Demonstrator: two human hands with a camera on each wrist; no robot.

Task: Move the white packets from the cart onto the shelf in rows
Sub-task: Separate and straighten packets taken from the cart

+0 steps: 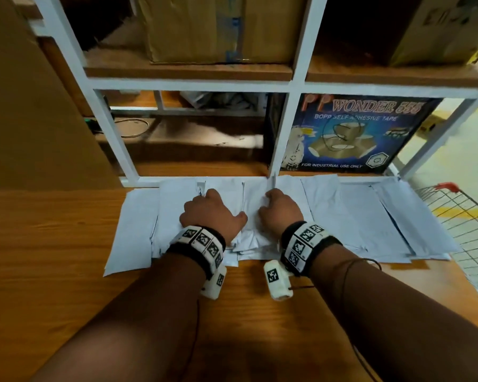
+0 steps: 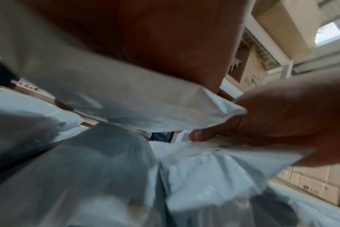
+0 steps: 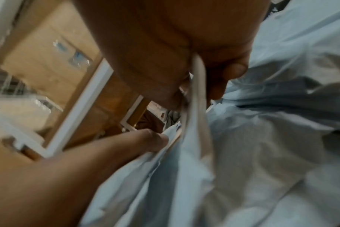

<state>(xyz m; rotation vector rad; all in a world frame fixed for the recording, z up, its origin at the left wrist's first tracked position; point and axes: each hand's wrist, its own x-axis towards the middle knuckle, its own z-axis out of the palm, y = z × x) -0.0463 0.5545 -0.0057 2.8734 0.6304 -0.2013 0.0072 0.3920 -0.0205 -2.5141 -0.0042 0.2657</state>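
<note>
Wooden shelf at frame centre carries my row of packets, where my left hand and right hand each pinch a packet edge, apparently squaring the row, so next I'd fetch more from the cart; beyond, a box reads "WONDER 555 BOPP SELF ADHESIVE TAPE".

Both forearms are bare. Each wrist wears a black band carrying white blocks printed with black square codes.
</note>
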